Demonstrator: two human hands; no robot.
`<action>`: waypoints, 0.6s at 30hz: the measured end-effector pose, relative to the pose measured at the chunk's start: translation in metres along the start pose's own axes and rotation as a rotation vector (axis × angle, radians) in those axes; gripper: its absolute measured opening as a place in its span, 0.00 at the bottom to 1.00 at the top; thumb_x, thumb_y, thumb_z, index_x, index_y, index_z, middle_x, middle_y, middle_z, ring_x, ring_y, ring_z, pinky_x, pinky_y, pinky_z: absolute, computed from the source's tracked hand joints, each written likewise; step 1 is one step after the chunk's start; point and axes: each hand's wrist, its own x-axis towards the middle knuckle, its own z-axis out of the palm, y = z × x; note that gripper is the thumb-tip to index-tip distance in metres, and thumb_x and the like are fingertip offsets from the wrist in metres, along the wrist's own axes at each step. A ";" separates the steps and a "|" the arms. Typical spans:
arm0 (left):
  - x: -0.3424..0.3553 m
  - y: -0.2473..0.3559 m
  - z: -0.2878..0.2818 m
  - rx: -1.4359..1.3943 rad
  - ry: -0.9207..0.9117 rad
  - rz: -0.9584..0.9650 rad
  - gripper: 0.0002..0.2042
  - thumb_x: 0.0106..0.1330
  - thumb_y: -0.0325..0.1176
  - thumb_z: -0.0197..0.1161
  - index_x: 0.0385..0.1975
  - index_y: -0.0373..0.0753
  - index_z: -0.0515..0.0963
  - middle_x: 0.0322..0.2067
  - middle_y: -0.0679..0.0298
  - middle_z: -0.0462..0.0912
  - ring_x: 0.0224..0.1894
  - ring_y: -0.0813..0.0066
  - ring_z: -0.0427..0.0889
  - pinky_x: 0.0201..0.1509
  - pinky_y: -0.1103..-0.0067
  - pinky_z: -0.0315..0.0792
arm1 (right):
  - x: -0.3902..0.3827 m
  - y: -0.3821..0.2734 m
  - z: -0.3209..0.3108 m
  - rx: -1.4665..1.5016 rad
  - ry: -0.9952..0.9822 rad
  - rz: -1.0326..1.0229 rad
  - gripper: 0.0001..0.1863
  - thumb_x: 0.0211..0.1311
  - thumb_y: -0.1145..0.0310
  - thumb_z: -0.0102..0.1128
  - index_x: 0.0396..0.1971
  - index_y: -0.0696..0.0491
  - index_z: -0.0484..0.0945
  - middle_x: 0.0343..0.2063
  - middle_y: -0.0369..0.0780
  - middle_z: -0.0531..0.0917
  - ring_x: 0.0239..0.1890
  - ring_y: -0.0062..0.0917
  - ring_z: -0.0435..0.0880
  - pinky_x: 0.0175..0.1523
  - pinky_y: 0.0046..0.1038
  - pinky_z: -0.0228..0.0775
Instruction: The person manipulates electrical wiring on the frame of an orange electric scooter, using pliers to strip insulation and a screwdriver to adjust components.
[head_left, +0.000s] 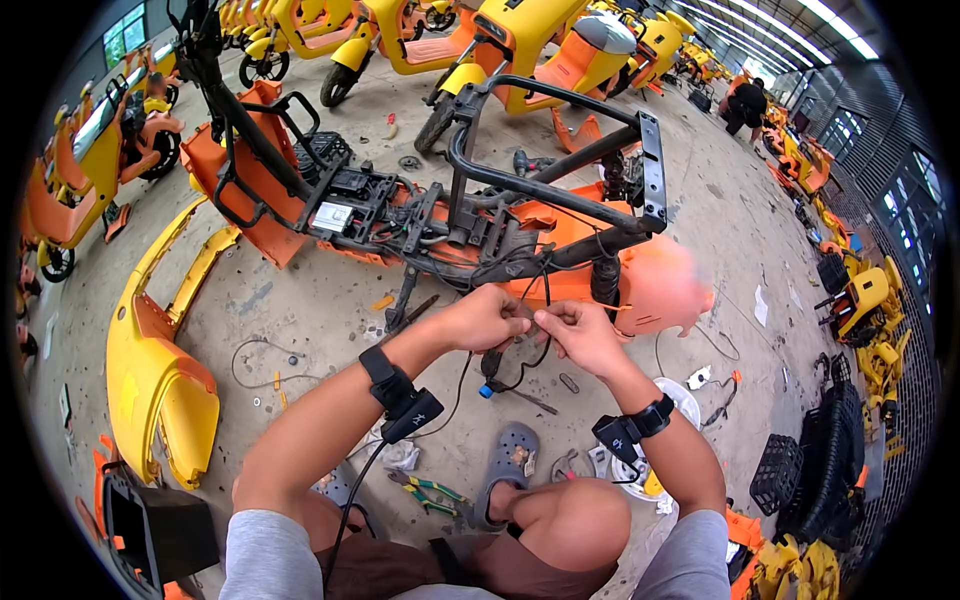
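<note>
My left hand [485, 318] and my right hand [582, 335] meet in front of a stripped scooter frame [545, 190], fingertips close together. Both are closed in a pinch on a thin black cable [548, 352] that runs down from the frame. The exact spot between the fingers is too small to make out. Below them dangles a cable end with a blue connector [487, 390]. Wiring and a silver-labelled box [333, 217] lie exposed along the frame's floor section. Orange body panels [245, 195] are still on the frame's front.
A yellow body panel [160, 370] lies at the left. Green-handled pliers [428, 492] rest between my feet, near a grey clog [512, 460]. A white bucket [680, 405] stands by my right forearm. A power drill [530, 163] lies beyond the frame. Yellow scooters and another person [745, 103] are farther back.
</note>
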 end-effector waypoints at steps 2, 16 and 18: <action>0.000 -0.005 0.006 -0.009 0.030 0.043 0.11 0.65 0.36 0.59 0.35 0.33 0.80 0.19 0.67 0.77 0.21 0.84 0.71 0.25 0.82 0.67 | -0.002 0.001 -0.002 -0.045 0.043 -0.024 0.15 0.62 0.62 0.62 0.34 0.61 0.79 0.22 0.36 0.82 0.17 0.12 0.72 0.21 0.17 0.63; 0.035 -0.051 0.004 -0.012 0.449 0.129 0.12 0.60 0.34 0.61 0.33 0.29 0.81 0.21 0.59 0.80 0.23 0.78 0.76 0.29 0.78 0.70 | 0.039 0.025 0.026 -0.012 0.168 -0.094 0.16 0.61 0.62 0.61 0.35 0.63 0.79 0.23 0.39 0.84 0.17 0.13 0.75 0.21 0.19 0.66; 0.033 -0.055 0.001 -0.005 0.401 0.135 0.13 0.62 0.35 0.62 0.35 0.28 0.81 0.22 0.63 0.80 0.24 0.83 0.71 0.28 0.79 0.68 | 0.035 0.024 0.028 -0.058 0.191 -0.070 0.16 0.61 0.62 0.61 0.36 0.63 0.79 0.22 0.39 0.84 0.15 0.14 0.75 0.20 0.19 0.65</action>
